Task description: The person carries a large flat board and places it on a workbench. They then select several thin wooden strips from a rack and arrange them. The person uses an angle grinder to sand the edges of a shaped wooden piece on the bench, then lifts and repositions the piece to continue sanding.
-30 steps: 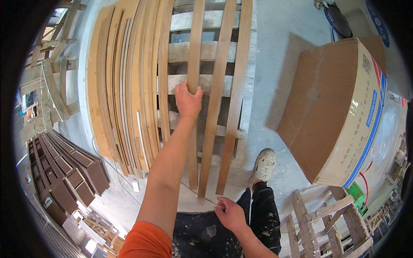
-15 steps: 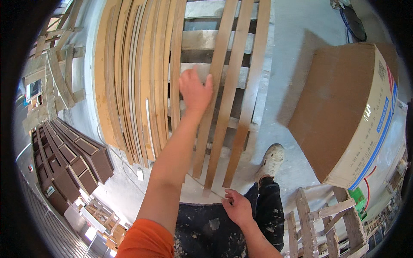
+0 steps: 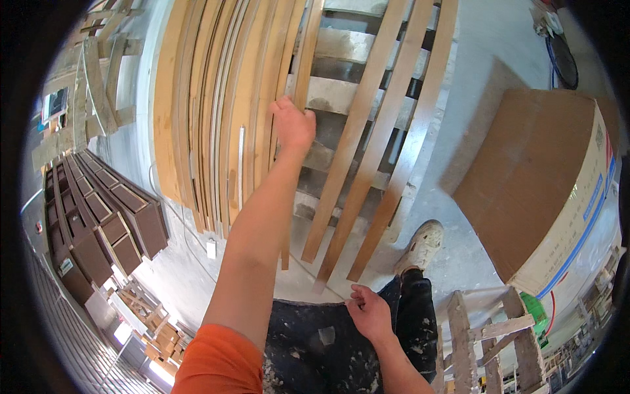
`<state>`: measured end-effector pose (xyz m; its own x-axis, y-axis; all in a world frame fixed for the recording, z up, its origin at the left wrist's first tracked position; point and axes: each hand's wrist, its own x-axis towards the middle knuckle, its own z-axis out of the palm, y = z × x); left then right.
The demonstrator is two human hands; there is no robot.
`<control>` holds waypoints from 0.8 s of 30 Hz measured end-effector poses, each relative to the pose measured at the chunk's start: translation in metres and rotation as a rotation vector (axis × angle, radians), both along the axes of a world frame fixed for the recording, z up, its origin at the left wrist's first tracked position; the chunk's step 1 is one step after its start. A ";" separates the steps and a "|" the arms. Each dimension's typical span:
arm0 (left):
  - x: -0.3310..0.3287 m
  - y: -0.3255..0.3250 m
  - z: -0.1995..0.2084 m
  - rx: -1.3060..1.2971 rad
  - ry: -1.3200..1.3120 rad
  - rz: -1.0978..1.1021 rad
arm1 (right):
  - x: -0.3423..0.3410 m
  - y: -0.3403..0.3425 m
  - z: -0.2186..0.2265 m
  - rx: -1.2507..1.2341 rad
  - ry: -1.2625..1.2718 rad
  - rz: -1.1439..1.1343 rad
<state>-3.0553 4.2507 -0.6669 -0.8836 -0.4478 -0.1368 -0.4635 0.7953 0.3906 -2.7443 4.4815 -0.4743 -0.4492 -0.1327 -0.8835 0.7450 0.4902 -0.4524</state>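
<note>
My left hand (image 3: 293, 125) reaches out over the pallet, its fingers closed round the edge of a long wooden strip (image 3: 307, 59). That strip runs under my wrist, and its lower end shows past my forearm. To the right, three more wooden strips (image 3: 357, 131) lie spaced apart across the whitish slatted pallet (image 3: 338, 44). Close to my dark, paint-spotted apron (image 3: 308, 335), my right hand (image 3: 371, 312) hangs with curled fingers. A thin line, like a cord, leads to its fingertips; whether they grip it is unclear.
Left of my hand, several long wooden boards (image 3: 174, 118) lie side by side. A large cardboard box (image 3: 525, 177) stands on the right, with a rough wooden frame (image 3: 489, 331) below it. Brown panelled pieces (image 3: 105, 217) are stacked at left. My shoe (image 3: 423, 246) is beside the strips.
My left hand has gone from spread fingers to a closed grip on the strip beside the boards. The whole view has shifted slightly. My right hand stays nearly in place.
</note>
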 end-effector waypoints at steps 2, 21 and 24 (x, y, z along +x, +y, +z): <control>0.004 0.007 0.000 0.036 0.031 0.002 | 0.002 0.000 -0.001 -0.019 -0.048 -0.013; 0.025 0.028 0.002 0.294 0.046 -0.173 | 0.007 -0.011 -0.004 -0.033 -0.067 0.004; 0.033 -0.005 0.022 0.117 0.156 -0.210 | 0.007 -0.014 -0.006 -0.016 -0.063 -0.010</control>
<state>-3.0224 4.2455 -0.6450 -0.9698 -0.2419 -0.0320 -0.2206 0.8130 0.5388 -2.7370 4.4675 -0.4799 -0.3942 -0.1428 -0.9079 0.7771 0.4755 -0.4123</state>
